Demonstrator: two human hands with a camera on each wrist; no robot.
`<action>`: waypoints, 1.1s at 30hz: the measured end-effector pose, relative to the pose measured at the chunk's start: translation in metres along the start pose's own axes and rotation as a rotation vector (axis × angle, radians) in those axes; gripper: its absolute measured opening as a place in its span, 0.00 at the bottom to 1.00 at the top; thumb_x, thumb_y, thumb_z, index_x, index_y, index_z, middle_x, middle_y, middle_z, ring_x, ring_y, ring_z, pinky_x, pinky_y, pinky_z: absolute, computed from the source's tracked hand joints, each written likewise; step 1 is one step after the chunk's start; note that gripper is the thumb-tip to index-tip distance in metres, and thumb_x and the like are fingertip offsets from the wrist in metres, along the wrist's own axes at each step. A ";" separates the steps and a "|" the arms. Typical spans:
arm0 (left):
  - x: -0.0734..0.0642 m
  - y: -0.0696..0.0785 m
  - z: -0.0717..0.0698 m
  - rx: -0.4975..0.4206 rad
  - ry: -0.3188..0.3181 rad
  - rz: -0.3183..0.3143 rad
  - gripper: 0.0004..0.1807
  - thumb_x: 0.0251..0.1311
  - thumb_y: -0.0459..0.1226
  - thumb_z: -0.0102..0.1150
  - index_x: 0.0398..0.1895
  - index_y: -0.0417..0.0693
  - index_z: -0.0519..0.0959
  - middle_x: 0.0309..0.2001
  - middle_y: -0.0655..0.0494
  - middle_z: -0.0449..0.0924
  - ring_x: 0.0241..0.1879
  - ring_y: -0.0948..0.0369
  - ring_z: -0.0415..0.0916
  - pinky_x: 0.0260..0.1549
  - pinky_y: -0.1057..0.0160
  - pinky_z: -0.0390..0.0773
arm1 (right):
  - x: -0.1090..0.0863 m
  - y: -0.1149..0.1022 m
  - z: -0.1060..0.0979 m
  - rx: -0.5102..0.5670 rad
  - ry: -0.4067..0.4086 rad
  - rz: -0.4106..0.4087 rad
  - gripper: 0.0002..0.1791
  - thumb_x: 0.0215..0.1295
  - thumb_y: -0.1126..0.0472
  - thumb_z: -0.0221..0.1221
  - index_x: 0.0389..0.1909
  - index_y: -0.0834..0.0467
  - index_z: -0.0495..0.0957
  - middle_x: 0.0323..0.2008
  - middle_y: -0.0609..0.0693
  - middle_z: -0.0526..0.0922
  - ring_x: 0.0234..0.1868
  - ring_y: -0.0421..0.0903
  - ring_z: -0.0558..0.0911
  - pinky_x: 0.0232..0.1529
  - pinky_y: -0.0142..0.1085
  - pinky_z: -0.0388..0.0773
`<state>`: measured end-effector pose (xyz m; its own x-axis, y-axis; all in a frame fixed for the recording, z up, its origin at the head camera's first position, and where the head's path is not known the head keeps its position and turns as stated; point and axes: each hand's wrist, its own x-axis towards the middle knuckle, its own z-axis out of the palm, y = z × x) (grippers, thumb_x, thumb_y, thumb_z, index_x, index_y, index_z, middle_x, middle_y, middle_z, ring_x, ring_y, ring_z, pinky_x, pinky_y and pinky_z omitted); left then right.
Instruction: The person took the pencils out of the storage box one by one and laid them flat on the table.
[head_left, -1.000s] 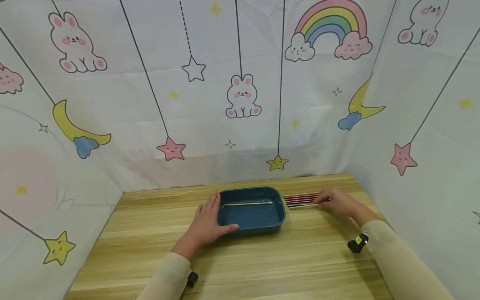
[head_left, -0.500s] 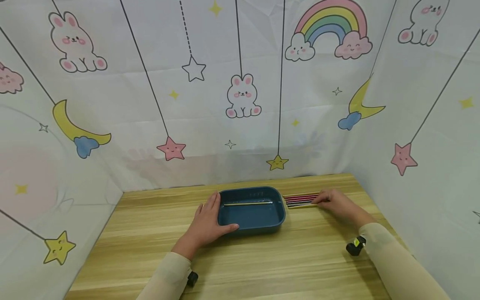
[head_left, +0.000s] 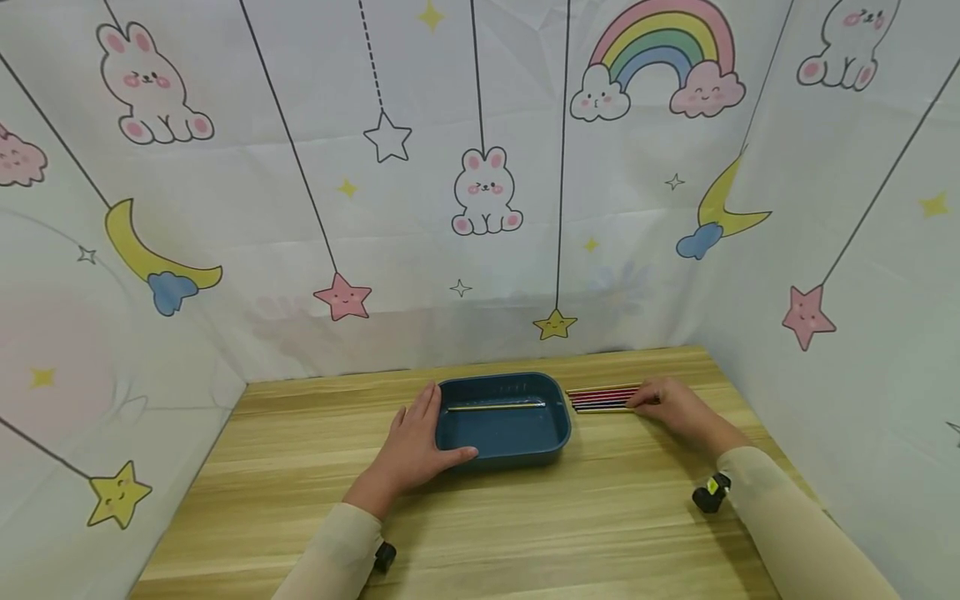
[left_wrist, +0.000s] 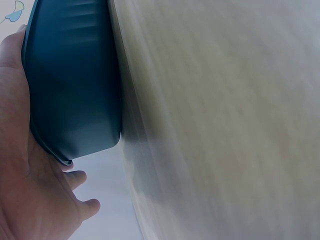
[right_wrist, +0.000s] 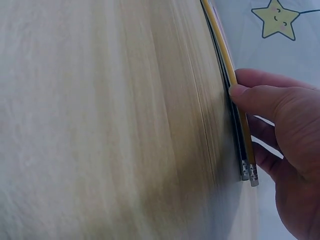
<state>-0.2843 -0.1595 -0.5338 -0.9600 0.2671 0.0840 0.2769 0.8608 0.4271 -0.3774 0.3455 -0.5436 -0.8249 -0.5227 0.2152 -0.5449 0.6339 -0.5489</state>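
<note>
In the head view, a dark blue tray point(head_left: 502, 435) has one gold-coloured pencil point(head_left: 495, 407) lying lengthwise inside. My left hand point(head_left: 411, 446) rests at the tray's left end, thumb along the near rim and fingers extended at the far corner. Right of the tray lies a row of several pencils point(head_left: 602, 397) in red, dark and gold tones. Over the row's right end, my right hand point(head_left: 675, 408) pinches a yellow pencil point(right_wrist: 226, 62) between thumb and fingers, near its eraser end. Beside that pencil, the right wrist view shows a black pencil point(right_wrist: 236, 130) with a grey eraser.
The wood-grain table point(head_left: 540, 533) reaches back to a white printed cloth point(head_left: 420, 225), which also hangs along both sides. Each sleeve bears a small black wrist camera point(head_left: 711, 493).
The yellow pencil at the near edge of the row has shifted from its place, and a dark one is now nearest. My right hand has moved slightly; the left hand and tray stay put.
</note>
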 end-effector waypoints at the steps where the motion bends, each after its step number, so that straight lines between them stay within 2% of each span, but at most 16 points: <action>1: 0.000 0.000 0.000 -0.001 0.001 0.000 0.74 0.60 0.77 0.67 0.92 0.40 0.44 0.91 0.43 0.42 0.89 0.45 0.44 0.82 0.30 0.44 | 0.000 0.000 0.000 -0.006 0.000 -0.004 0.11 0.72 0.71 0.71 0.47 0.55 0.95 0.44 0.46 0.91 0.48 0.50 0.88 0.50 0.43 0.85; 5: -0.001 0.001 -0.001 -0.001 0.000 -0.001 0.74 0.60 0.77 0.67 0.92 0.41 0.44 0.91 0.43 0.41 0.89 0.45 0.44 0.82 0.31 0.44 | 0.001 0.001 0.001 -0.025 0.009 -0.029 0.11 0.71 0.72 0.71 0.47 0.55 0.95 0.44 0.46 0.91 0.48 0.50 0.88 0.50 0.44 0.86; 12: -0.002 0.000 0.000 0.002 -0.003 0.000 0.74 0.59 0.77 0.67 0.92 0.41 0.44 0.91 0.43 0.42 0.89 0.45 0.44 0.82 0.31 0.44 | 0.001 0.006 0.007 -0.028 0.023 -0.043 0.11 0.69 0.73 0.72 0.44 0.55 0.95 0.40 0.46 0.89 0.43 0.44 0.86 0.45 0.39 0.84; 22: -0.001 -0.002 0.001 0.002 -0.011 -0.007 0.75 0.59 0.78 0.66 0.92 0.42 0.42 0.91 0.43 0.41 0.89 0.46 0.43 0.83 0.31 0.41 | 0.002 0.003 0.010 -0.083 0.054 -0.045 0.09 0.69 0.73 0.72 0.41 0.56 0.94 0.40 0.44 0.88 0.44 0.48 0.87 0.48 0.45 0.85; 28: -0.001 -0.001 0.001 0.003 -0.017 -0.012 0.75 0.59 0.78 0.66 0.92 0.43 0.41 0.91 0.44 0.40 0.89 0.46 0.42 0.83 0.32 0.41 | 0.003 -0.001 0.009 -0.075 0.058 -0.008 0.08 0.70 0.72 0.72 0.41 0.55 0.94 0.40 0.44 0.88 0.46 0.51 0.87 0.51 0.49 0.84; 33: 0.000 -0.002 0.000 0.007 -0.012 -0.008 0.75 0.59 0.77 0.66 0.92 0.42 0.42 0.91 0.43 0.41 0.89 0.46 0.43 0.83 0.31 0.42 | 0.004 -0.007 0.006 -0.033 0.046 0.061 0.05 0.72 0.69 0.72 0.42 0.56 0.93 0.42 0.47 0.89 0.49 0.54 0.87 0.53 0.50 0.84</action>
<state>-0.2844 -0.1608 -0.5348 -0.9616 0.2654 0.0695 0.2694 0.8658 0.4217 -0.3760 0.3355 -0.5442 -0.8625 -0.4561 0.2193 -0.4973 0.6830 -0.5350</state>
